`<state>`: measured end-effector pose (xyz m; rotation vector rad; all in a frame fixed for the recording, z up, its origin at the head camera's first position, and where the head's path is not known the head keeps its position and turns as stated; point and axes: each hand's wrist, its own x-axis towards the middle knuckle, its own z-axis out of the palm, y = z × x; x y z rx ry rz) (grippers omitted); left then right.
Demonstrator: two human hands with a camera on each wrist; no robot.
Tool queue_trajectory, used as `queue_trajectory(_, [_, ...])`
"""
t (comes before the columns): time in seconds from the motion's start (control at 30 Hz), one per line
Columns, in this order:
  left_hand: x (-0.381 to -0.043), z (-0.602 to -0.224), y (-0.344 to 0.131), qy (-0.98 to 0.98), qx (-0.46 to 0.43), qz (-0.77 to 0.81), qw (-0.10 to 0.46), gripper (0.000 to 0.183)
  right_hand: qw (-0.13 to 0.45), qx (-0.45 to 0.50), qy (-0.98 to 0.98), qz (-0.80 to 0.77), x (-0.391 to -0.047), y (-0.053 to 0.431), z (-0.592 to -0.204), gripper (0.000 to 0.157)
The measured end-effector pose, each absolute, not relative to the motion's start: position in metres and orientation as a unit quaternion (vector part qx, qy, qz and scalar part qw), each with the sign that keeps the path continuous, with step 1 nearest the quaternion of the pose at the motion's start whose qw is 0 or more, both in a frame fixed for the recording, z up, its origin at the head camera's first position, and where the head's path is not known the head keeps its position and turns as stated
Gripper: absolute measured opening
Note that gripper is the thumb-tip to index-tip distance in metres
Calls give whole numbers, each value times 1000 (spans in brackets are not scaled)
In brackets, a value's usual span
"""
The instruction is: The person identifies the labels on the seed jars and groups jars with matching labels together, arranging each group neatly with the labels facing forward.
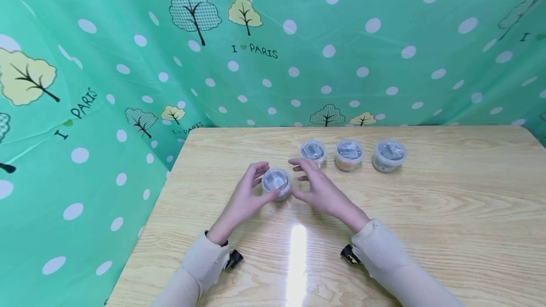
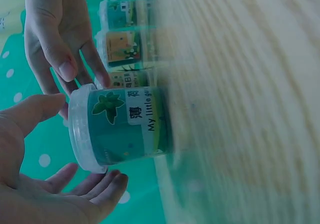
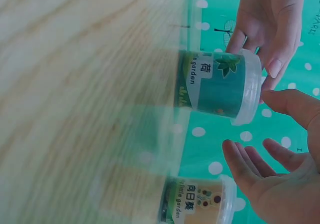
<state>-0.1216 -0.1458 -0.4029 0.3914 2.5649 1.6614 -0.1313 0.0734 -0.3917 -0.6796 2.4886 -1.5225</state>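
A small round tub [image 1: 276, 183] with a clear lid stands upright on the table between both hands. Its green label [image 2: 117, 126] shows a leaf and the words "My little". Around the tub's left side curves my left hand [image 1: 249, 192], the thumb at the lid's near edge; in the left wrist view its fingers [image 2: 112, 186] appear apart from the wall. To the right is my right hand [image 1: 319, 189], fingers spread, holding nothing; its thumb lies close to the lid. Whether either thumb touches the lid I cannot tell.
Three similar lidded tubs stand in a row farther back: one [image 1: 313, 149] partly behind the right hand, a middle one [image 1: 350, 154] and a right one [image 1: 389, 156]. A green dotted cloth [image 1: 298, 75] hangs along the wooden table's [image 1: 448, 212] back and left.
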Motion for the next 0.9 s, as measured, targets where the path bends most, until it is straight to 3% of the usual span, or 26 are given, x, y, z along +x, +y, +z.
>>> queue_trajectory(0.47, [-125,-385,-124,838,165,517,-52,60,14,-225,835,-501,-135,96,-383,65])
queue_trajectory(0.9, [-136,-377,-92,829,189,524,-41,59,-43,-210,855,-472,-137,105,-382,63])
